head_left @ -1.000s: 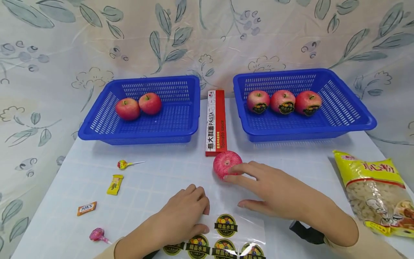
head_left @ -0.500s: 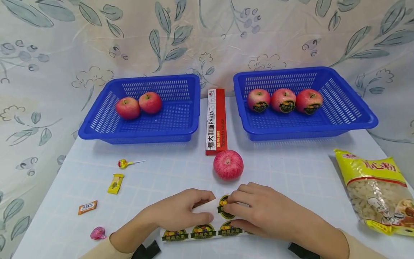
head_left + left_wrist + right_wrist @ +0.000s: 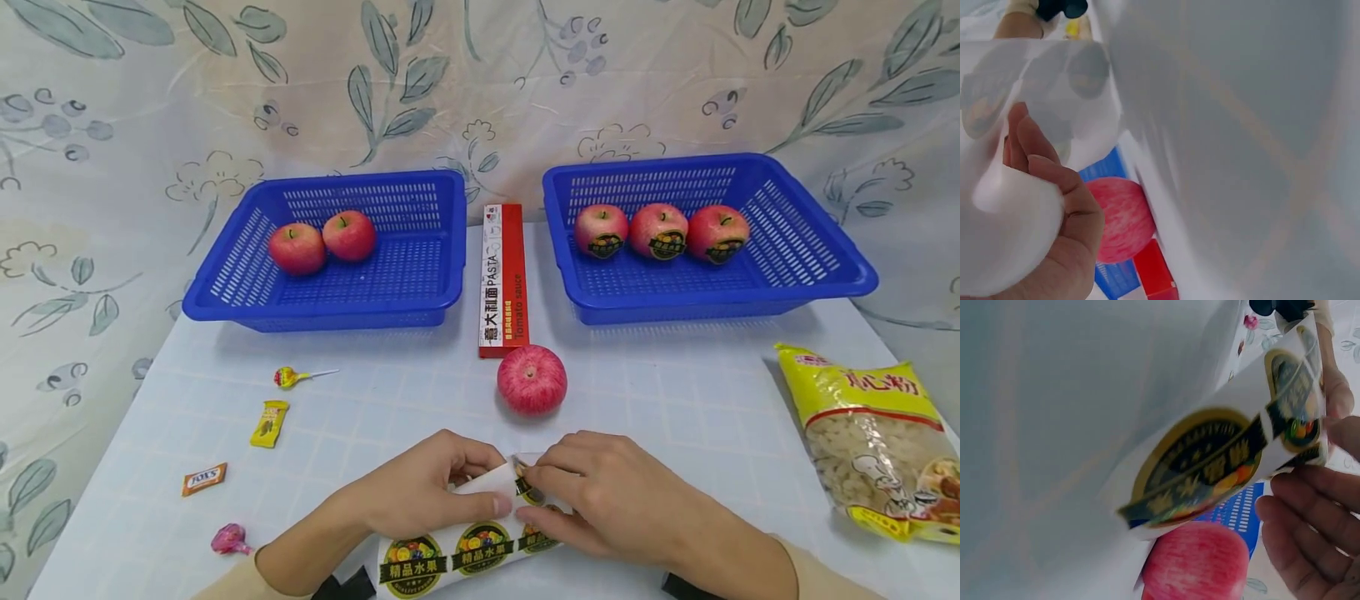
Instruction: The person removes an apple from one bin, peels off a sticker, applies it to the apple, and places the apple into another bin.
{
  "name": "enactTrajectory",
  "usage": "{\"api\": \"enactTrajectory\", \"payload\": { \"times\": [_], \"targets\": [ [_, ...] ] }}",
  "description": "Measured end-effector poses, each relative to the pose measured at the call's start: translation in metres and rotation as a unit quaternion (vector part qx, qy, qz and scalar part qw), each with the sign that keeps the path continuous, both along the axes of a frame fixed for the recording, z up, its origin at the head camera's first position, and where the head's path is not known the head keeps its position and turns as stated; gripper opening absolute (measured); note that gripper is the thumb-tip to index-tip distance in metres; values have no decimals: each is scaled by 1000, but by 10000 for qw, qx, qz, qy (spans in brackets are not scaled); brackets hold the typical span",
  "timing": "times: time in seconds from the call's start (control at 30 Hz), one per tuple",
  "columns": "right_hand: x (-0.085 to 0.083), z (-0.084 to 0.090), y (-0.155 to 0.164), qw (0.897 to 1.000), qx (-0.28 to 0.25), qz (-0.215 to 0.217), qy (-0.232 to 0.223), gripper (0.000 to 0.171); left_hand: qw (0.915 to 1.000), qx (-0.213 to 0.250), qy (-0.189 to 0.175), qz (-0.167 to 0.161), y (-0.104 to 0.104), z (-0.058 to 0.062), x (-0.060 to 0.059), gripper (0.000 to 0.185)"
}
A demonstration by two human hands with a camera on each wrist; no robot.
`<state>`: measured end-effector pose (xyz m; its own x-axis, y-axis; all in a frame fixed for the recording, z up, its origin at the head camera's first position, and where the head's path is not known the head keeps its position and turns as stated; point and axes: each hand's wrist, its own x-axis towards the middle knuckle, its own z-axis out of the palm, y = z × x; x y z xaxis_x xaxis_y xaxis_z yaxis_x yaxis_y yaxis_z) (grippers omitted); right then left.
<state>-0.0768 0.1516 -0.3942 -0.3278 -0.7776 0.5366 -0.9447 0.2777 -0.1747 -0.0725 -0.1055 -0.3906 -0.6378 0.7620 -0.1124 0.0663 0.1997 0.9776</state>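
Both hands' grip pinched on sticker sheet (image 3: 457, 546): left hand (image 3: 431, 487), right hand (image 3: 600, 496); white, curled, round black-gold labels.

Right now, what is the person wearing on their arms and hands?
Both hands are bare: the left hand and right hand have no gloves or rings visible. Beige long sleeves reach the wrists, and a black strap sits at each wrist.
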Motion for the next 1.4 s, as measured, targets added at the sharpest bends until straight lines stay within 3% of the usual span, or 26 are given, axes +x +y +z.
{"api": "enactTrajectory", "payload": {
  "times": [0.27, 0.43, 0.7, 0.93, 1.03, 1.17, 1.3, 1.4],
  "targets": [
    [8, 0, -6, 9997, -173, -122, 132, 22, 9990, -428, 148, -65, 0, 5, 3, 9],
    [12, 0, -7, 9995, -14, -298, -48, 24, 9983, -382, 389, -202, -1, 5, 4, 11],
    [11, 2, -8, 9989, 147, -124, -429, 14, 9990, -389, 132, -180, 1, 3, 8, 7],
    [12, 2, -10, 9989, 128, -226, -400, 16, 9926, -847, 871, 68, 2, 5, 8, 11],
    [13, 2, -12, 9988, 145, -330, -341, 14, 9893, -1046, 1006, 146, 3, 7, 8, 12],
    [14, 3, -11, 9983, 289, -423, -291, 11, 9892, -1163, 864, 218, 2, 9, 7, 12],
    [14, 4, -7, 9970, 593, -322, -390, 23, 9930, -1063, 418, 298, 0, 9, 6, 12],
    [11, 5, -4, 9958, 734, -127, -536, 22, 9952, -925, 169, 287, -1, 7, 5, 12]
  ]
}}
